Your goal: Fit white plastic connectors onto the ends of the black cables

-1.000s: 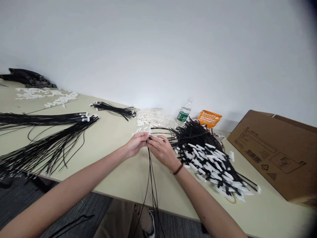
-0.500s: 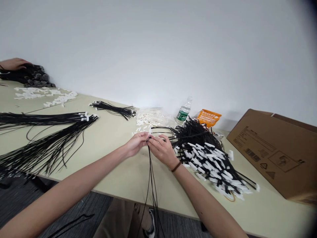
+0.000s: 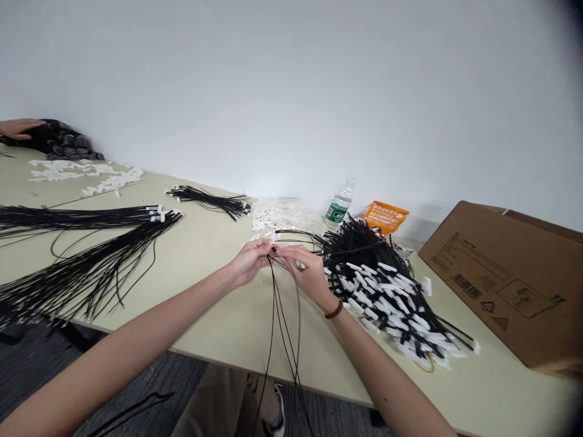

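Note:
My left hand [image 3: 249,262] is closed in a pinch on the upper ends of several thin black cables [image 3: 274,303], which hang over the table's front edge. Close against it, my right hand [image 3: 310,276] pinches one of these cables near its end, with the fingers bent. A small dark end shows between the fingertips; its detail is too small to make out. Just beyond the hands lie loose white connectors [image 3: 257,237]. To the right of my right hand is a heap of black cables with white connectors [image 3: 387,291].
At the back stand a water bottle [image 3: 338,206], an orange packet [image 3: 385,217] and a clear bag of white parts [image 3: 282,212]. A cardboard box [image 3: 501,285] is at right. Cable bundles [image 3: 91,261] lie left. Another person's hand [image 3: 20,128] rests on a dark bag [image 3: 68,141].
My right hand has drawn slightly right, away from my left, and one cable has swung out from the others. The other person's hand has shifted left on the dark bag.

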The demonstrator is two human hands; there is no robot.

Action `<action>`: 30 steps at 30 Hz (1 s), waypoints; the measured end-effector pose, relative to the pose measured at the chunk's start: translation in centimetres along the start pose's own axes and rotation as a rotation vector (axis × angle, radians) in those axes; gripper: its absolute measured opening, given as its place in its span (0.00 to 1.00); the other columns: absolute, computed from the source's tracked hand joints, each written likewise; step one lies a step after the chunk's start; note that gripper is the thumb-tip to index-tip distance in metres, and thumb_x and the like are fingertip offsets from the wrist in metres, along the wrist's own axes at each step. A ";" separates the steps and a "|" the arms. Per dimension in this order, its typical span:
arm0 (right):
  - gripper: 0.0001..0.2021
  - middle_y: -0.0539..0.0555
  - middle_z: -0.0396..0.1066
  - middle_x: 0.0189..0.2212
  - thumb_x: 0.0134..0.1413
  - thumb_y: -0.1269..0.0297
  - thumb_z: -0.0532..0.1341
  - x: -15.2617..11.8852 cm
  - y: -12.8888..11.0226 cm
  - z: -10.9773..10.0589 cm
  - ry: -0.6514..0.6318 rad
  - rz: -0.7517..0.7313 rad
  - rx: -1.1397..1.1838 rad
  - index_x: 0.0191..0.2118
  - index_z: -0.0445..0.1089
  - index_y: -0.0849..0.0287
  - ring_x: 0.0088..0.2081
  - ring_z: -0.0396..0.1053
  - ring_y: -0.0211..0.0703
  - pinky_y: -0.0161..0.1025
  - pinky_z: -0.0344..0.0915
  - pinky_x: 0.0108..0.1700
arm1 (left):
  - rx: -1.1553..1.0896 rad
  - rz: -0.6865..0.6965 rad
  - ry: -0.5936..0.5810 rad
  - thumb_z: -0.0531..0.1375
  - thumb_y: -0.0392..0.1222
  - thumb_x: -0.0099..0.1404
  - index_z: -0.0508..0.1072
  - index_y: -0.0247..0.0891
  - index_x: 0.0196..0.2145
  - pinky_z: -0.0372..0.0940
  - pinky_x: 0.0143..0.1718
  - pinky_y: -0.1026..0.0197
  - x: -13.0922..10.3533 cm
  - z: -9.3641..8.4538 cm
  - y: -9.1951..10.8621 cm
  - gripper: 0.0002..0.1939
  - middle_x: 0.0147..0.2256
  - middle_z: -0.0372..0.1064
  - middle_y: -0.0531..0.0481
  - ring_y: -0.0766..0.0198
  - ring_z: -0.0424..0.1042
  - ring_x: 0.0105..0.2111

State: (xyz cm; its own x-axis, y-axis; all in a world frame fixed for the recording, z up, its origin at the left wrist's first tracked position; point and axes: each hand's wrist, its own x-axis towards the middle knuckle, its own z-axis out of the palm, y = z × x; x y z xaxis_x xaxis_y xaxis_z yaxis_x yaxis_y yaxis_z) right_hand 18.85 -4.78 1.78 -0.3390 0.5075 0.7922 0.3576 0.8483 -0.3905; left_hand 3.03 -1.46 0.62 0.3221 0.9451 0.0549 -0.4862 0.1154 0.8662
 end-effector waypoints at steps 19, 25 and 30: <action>0.06 0.51 0.67 0.25 0.53 0.65 0.59 0.8 0.5 -4.5 0.387 0.027 -0.364 0.34 0.74 0.56 0.29 0.62 0.38 0.38 0.61 0.33 | 0.070 0.025 0.092 0.63 0.41 0.52 0.71 0.31 0.28 0.58 0.30 0.65 0.2 -0.4 0.1 0.09 0.33 0.69 0.45 0.68 0.65 0.30; 0.06 0.51 0.69 0.25 0.55 0.68 0.58 0.4 0.1 -2.9 0.188 -0.155 -0.598 0.33 0.74 0.55 0.29 0.61 0.38 0.38 0.59 0.32 | 0.062 0.031 0.014 0.65 0.43 0.50 0.71 0.32 0.28 0.58 0.30 0.66 0.4 -0.5 -0.1 0.11 0.33 0.69 0.46 0.68 0.66 0.31; 0.06 0.51 0.69 0.24 0.55 0.68 0.58 0.3 -0.1 -2.7 0.160 -0.178 -0.648 0.34 0.73 0.56 0.28 0.59 0.38 0.37 0.58 0.31 | 0.076 0.032 -0.051 0.65 0.44 0.51 0.70 0.32 0.29 0.58 0.29 0.67 0.2 -0.4 -0.1 0.12 0.32 0.69 0.47 0.68 0.66 0.30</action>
State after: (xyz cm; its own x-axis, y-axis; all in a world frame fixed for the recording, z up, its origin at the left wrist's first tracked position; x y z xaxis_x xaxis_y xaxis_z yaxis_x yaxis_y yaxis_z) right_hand 21.08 -5.09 3.31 -0.3259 0.2975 0.8974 0.7734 0.6298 0.0721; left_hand 2.82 -1.14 0.30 0.3491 0.9310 0.1066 -0.4340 0.0599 0.8989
